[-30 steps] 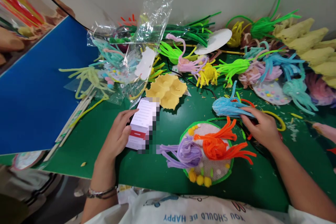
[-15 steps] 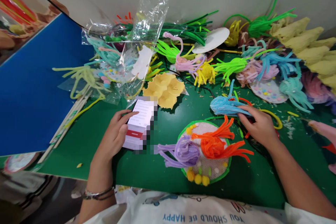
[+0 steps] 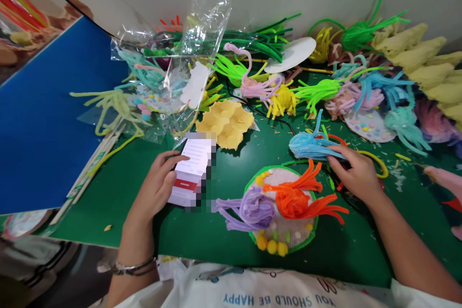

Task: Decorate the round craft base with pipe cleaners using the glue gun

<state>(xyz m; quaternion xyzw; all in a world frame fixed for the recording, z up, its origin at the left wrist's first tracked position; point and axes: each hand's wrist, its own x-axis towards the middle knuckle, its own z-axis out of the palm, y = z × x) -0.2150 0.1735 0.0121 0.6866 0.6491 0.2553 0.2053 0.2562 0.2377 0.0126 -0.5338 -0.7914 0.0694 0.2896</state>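
My left hand (image 3: 159,181) rests at the near-left edge of a phone (image 3: 195,166) on the green table. Its index finger is stretched over the lit screen, which shows lines of text and a red bar; the hand does not grip the phone. My right hand (image 3: 355,173) pinches the tail strands of a light blue pipe-cleaner fish (image 3: 306,145), thumb below and fingers above. In front of me lies a round burlap disc (image 3: 288,226) with a green rim and yellow pompoms. On it sit a purple pipe-cleaner fish (image 3: 257,209) and an orange one (image 3: 294,201).
A yellow egg-carton piece (image 3: 225,124) lies beyond the phone. Clear plastic bags (image 3: 205,33) and several pipe-cleaner figures line the wall. At left are a blue board (image 3: 46,120) and pale sticks (image 3: 86,168). A pink glue gun-like object (image 3: 442,178) is at far right.
Both hands stay practically where they were, with the index finger over the phone screen and the blue fish still pinched. The view has shifted very slightly.
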